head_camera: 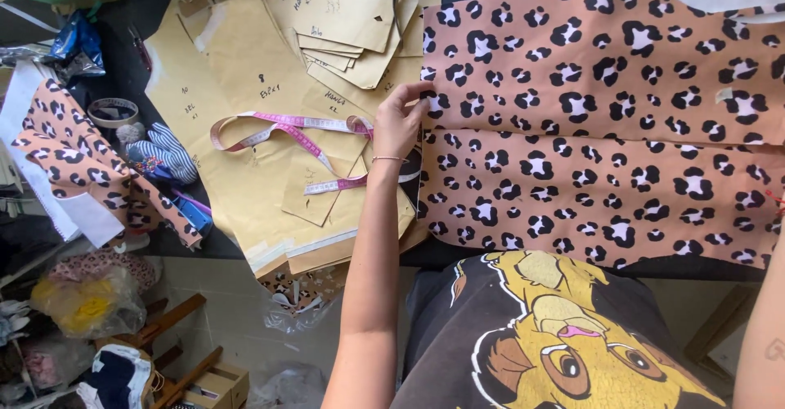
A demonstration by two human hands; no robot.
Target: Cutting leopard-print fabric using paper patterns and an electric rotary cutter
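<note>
Several containers sit at the far left, below table level: a clear plastic bag (88, 301) holding yellow and pink material, and a small open wooden box (219, 383) whose contents cannot be made out. On the dark table (123, 65), a strip of leopard-print fabric scrap (78, 159) lies over white cloth at the left edge, with a roll of tape (112, 112) and a striped stuffed pincushion (168, 154) just beside it. Brown paper pattern pieces (253, 74) are stacked in overlapping layers across the table's centre. A pink measuring tape (298, 143) loops across them. The floor beneath is pale, with plastic wrap and scraps on it.

Left hand (401, 119): the fingers are curled and partly closed, the fingertips pressing on the left edge of the leopard-print fabric panel (597, 123); whether they pinch the edge cannot be told. A thin bracelet sits at the wrist. The panel lies flat, spread from the centre of the table to the right border, overlapping the pattern pieces at its left edge.

Right hand: only the forearm (764, 335) shows at the lower right; the hand is outside the view.
</note>
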